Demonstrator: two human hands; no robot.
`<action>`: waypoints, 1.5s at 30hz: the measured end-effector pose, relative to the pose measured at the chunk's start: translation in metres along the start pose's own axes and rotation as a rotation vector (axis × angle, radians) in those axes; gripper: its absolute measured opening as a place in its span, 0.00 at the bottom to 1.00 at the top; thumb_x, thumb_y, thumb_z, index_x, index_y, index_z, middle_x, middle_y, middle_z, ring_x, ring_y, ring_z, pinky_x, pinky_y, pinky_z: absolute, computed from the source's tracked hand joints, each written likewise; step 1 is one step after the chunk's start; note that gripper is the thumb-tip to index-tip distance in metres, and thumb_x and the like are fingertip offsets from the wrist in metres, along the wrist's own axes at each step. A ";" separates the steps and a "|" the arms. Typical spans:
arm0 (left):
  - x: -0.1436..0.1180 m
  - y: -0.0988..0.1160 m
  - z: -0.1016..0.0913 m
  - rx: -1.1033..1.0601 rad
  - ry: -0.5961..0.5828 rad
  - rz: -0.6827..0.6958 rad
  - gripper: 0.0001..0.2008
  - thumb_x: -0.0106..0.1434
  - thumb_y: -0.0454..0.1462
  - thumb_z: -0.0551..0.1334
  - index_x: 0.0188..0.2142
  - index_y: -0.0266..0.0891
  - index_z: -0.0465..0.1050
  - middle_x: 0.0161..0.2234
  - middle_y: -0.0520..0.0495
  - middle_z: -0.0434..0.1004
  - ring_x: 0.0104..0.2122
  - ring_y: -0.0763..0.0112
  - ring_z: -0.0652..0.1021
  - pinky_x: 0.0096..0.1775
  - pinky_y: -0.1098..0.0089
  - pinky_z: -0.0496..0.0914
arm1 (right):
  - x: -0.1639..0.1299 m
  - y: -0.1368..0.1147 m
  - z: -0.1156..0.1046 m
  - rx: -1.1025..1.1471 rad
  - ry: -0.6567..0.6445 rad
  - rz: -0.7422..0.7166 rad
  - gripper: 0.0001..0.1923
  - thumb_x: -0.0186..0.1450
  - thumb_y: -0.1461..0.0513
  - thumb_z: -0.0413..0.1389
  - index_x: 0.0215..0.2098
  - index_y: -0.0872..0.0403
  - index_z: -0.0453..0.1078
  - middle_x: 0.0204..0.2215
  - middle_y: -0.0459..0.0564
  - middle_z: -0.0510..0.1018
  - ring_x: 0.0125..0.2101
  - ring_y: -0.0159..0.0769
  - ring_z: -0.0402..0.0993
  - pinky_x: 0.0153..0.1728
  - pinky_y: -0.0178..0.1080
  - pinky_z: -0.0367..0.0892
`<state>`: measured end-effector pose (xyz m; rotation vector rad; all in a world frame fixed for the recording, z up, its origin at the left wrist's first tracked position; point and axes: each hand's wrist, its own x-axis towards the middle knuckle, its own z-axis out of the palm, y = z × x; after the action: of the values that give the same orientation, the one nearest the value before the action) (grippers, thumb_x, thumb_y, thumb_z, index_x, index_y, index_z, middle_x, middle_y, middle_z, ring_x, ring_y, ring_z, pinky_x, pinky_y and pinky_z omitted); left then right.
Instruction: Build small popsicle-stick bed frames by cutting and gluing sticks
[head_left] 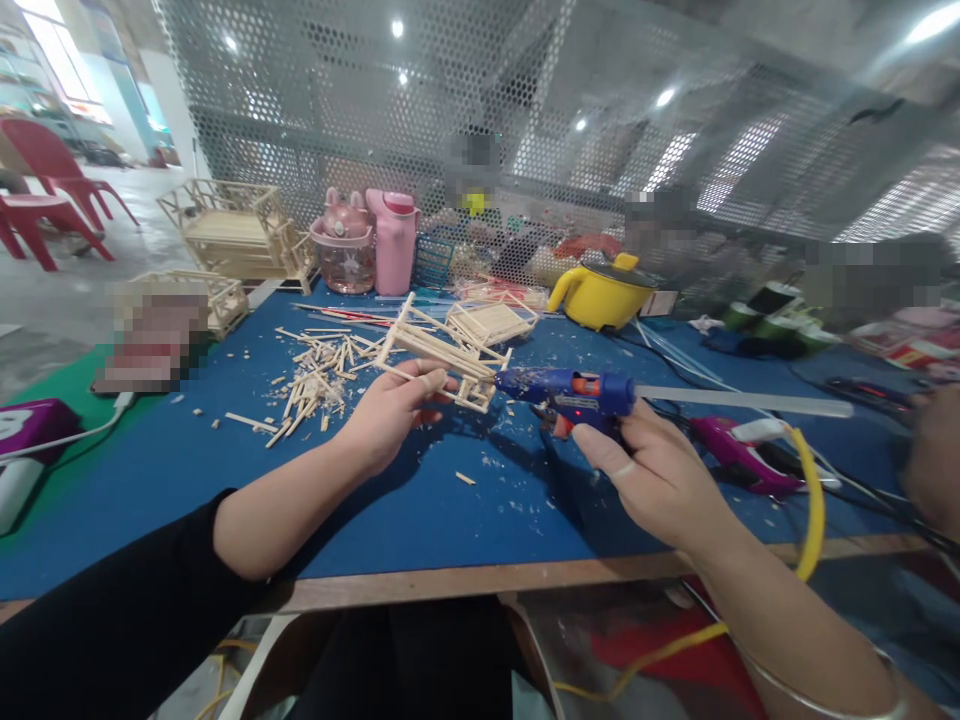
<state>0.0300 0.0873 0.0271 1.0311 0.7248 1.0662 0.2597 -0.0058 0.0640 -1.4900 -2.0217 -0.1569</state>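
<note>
Blurred patch (154, 340) hides something on the table's (420, 520) left.

I am seeing open blue table (420, 520) lying near the front edge, while the stick scraps (315, 375) are crowding the left and cables (862, 480) are blocking the right.

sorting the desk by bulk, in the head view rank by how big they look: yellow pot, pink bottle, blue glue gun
1. blue glue gun, though nearest the camera
2. yellow pot and pink bottle: too alike to rank
</note>
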 end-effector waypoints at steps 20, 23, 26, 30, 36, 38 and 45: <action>0.000 0.001 0.000 -0.006 0.008 -0.004 0.11 0.53 0.41 0.67 0.35 0.39 0.72 0.33 0.50 0.76 0.30 0.75 0.74 0.29 0.75 0.66 | -0.001 0.005 0.000 -0.039 0.010 -0.027 0.19 0.66 0.54 0.50 0.53 0.47 0.71 0.46 0.49 0.78 0.46 0.48 0.75 0.48 0.47 0.70; 0.000 0.000 0.000 -0.009 0.007 -0.004 0.12 0.53 0.41 0.67 0.35 0.38 0.72 0.33 0.50 0.76 0.30 0.75 0.74 0.29 0.75 0.66 | -0.001 0.002 -0.005 -0.030 0.041 -0.017 0.19 0.67 0.53 0.48 0.52 0.47 0.71 0.48 0.49 0.78 0.48 0.49 0.74 0.49 0.49 0.70; 0.000 0.000 0.000 -0.008 0.008 -0.003 0.12 0.53 0.41 0.67 0.35 0.38 0.72 0.33 0.49 0.76 0.30 0.74 0.74 0.29 0.75 0.66 | -0.001 -0.002 -0.009 -0.024 0.077 0.021 0.17 0.66 0.51 0.48 0.47 0.45 0.73 0.46 0.49 0.78 0.46 0.50 0.75 0.46 0.51 0.71; 0.000 0.000 0.000 -0.009 0.009 -0.002 0.11 0.53 0.41 0.67 0.34 0.38 0.72 0.33 0.49 0.77 0.31 0.74 0.74 0.30 0.75 0.66 | -0.001 -0.005 -0.009 -0.029 0.023 -0.007 0.16 0.66 0.52 0.49 0.44 0.46 0.75 0.43 0.49 0.80 0.44 0.49 0.76 0.46 0.51 0.72; 0.000 0.000 0.000 -0.010 0.004 -0.002 0.10 0.54 0.40 0.66 0.35 0.39 0.72 0.33 0.49 0.76 0.30 0.75 0.74 0.30 0.75 0.66 | -0.002 -0.004 -0.004 -0.058 0.022 -0.016 0.17 0.66 0.52 0.50 0.47 0.48 0.74 0.43 0.49 0.80 0.44 0.48 0.76 0.46 0.48 0.72; -0.001 0.000 0.000 -0.005 0.009 -0.002 0.10 0.54 0.40 0.66 0.35 0.38 0.72 0.33 0.50 0.76 0.30 0.75 0.74 0.29 0.75 0.66 | -0.003 -0.002 -0.003 -0.053 0.020 -0.008 0.17 0.66 0.52 0.49 0.47 0.48 0.73 0.43 0.49 0.80 0.44 0.47 0.76 0.46 0.47 0.71; 0.000 -0.001 0.000 0.004 0.007 0.001 0.09 0.55 0.40 0.66 0.34 0.38 0.72 0.33 0.50 0.76 0.30 0.75 0.74 0.29 0.75 0.67 | -0.003 0.001 0.000 -0.064 0.030 -0.013 0.17 0.66 0.53 0.50 0.46 0.50 0.73 0.42 0.50 0.80 0.43 0.47 0.76 0.45 0.47 0.71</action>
<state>0.0304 0.0868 0.0267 1.0319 0.7324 1.0701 0.2614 -0.0074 0.0617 -1.5051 -2.0199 -0.2494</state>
